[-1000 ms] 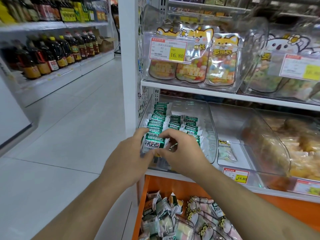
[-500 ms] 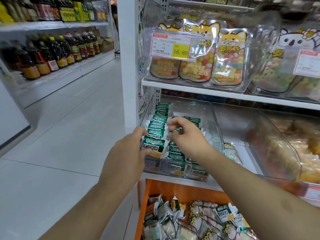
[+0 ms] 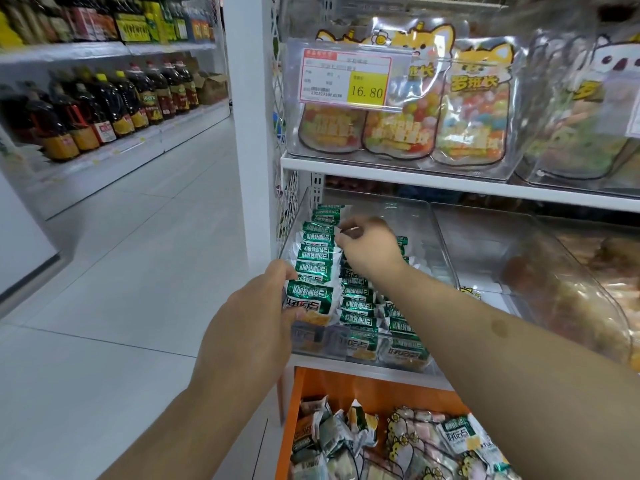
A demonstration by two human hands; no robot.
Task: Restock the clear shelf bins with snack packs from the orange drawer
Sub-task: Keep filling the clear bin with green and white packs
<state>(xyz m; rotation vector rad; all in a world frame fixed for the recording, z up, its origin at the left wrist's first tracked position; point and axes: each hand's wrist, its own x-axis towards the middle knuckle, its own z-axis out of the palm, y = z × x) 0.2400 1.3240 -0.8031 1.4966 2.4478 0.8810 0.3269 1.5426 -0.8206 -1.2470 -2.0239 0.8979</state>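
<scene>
Your right hand point(image 3: 369, 249) has reached deeper into the clear bin point(image 3: 420, 223) at frame centre, fingers curled and pinching at the back packs, though I cannot tell what they hold. Your left hand point(image 3: 252, 327) grips the front green snack pack point(image 3: 308, 299) at the bin's near left. You're squaring up rows; next, dip into the orange drawer point(image 3: 287, 420) at the bottom for more.

Illumination is bright, even and cool white, with only soft shadows. Glare streaks the clear bins point(image 3: 429, 220) and the glossy floor point(image 3: 138, 271). Wide-angle distortion bends the shelf edges point(image 3: 450, 183) toward the borders. The bottles point(image 3: 104, 109) at left and the upper right corner are blurred.
</scene>
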